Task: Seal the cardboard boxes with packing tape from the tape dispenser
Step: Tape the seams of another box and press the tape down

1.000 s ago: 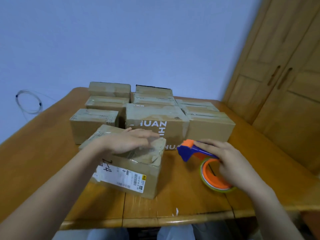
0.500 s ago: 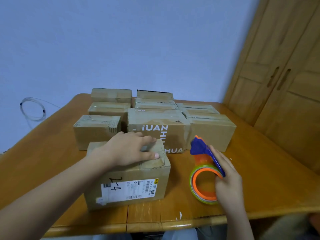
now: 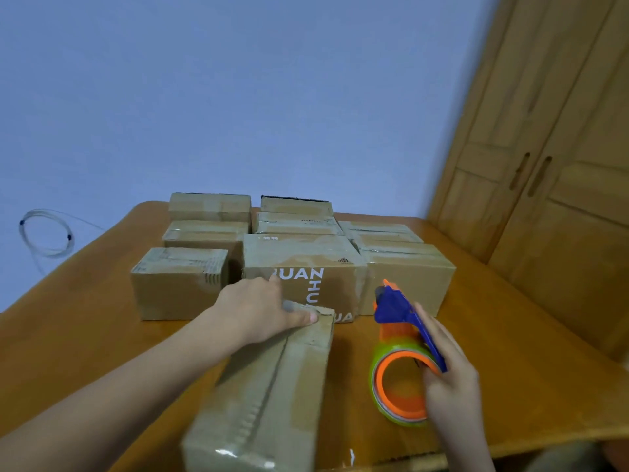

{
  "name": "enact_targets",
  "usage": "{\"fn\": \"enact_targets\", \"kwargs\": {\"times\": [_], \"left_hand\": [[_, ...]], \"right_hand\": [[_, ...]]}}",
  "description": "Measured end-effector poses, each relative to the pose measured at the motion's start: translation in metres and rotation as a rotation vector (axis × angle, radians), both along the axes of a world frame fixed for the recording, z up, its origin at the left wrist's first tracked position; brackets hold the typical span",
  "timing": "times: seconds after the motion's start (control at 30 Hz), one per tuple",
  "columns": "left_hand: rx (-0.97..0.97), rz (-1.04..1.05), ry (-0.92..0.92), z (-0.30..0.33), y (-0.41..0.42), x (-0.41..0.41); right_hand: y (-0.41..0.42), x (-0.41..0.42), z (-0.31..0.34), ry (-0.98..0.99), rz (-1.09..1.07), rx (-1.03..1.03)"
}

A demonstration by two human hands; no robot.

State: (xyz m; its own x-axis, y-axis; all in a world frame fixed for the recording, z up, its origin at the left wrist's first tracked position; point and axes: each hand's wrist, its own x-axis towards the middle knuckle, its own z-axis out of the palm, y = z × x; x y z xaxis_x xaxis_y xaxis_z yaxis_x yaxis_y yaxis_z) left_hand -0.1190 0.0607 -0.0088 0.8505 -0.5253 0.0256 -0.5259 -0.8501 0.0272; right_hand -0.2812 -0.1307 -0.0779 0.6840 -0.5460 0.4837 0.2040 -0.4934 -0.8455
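— What has each hand got? From where I stand, the right hand (image 3: 449, 379) is wrapped round the blue-and-orange plastic tape dispenser (image 3: 405, 349), fingers curled over the blue handle and the roll of clear packing tape; it stands on the wooden table (image 3: 531, 335), just right of the box

— And the left hand (image 3: 262, 311) lies over the far end of the long brown cardboard box (image 3: 272, 386) nearest the person, thumb stretched flat along the top edge, pressing more than gripping. I can't see whether the other fingers curl over the far side

— The centre seam runs the length of that box, towards the person. Is it taped? There's a shine near the front corner, but it's too blurred for me to say

— I'd judge the taping stroke hasn't begun. To do it well: keep the left hand pinning the flaps shut, stick the tape's free end down over the far edge first, then draw the dispenser straight along the seam so the strip covers both flaps evenly

— Any writing? On the large box with white lettering (image 3: 303, 270) behind I read "UAN" across and "HU" running downwards, plus "UA" low down. Partial words only. The other stacked boxes (image 3: 207, 216) show nothing I can read
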Motion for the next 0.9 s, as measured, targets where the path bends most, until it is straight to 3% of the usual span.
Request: {"fn": "enact_targets", "kwargs": {"times": [0.13, 0.3, 0.43, 0.5, 0.6, 0.67, 0.73, 0.9], "left_hand": [[-0.077, 0.037, 0.11, -0.005, -0.004, -0.002], [-0.079, 0.056, 0.102, -0.006, -0.005, -0.005], [-0.04, 0.048, 0.025, -0.007, -0.004, -0.007], [-0.06, 0.045, -0.099, -0.006, -0.001, -0.007], [-0.341, -0.025, -0.249, 0.0, 0.004, -0.009], [-0.683, -0.15, -0.102, 0.01, 0.004, -0.015], [-0.972, -0.259, 0.188, 0.019, 0.0, -0.023], [-1.137, -0.282, 0.716, 0.029, -0.009, -0.036]], "right_hand": [[0.001, 0.004, 0.003, -0.014, 0.009, -0.008], [0.001, 0.006, 0.01, -0.014, 0.013, -0.059], [0.001, 0.008, 0.012, -0.008, 0.014, -0.109], [0.0, 0.008, 0.012, -0.012, 0.02, -0.122], [0.0, 0.008, 0.014, -0.021, 0.032, -0.153], [0.001, 0.008, 0.017, -0.056, 0.05, -0.201], [0.003, 0.007, 0.021, -0.105, 0.069, -0.251], [0.005, 0.006, 0.03, -0.151, -0.004, -0.43]]}}
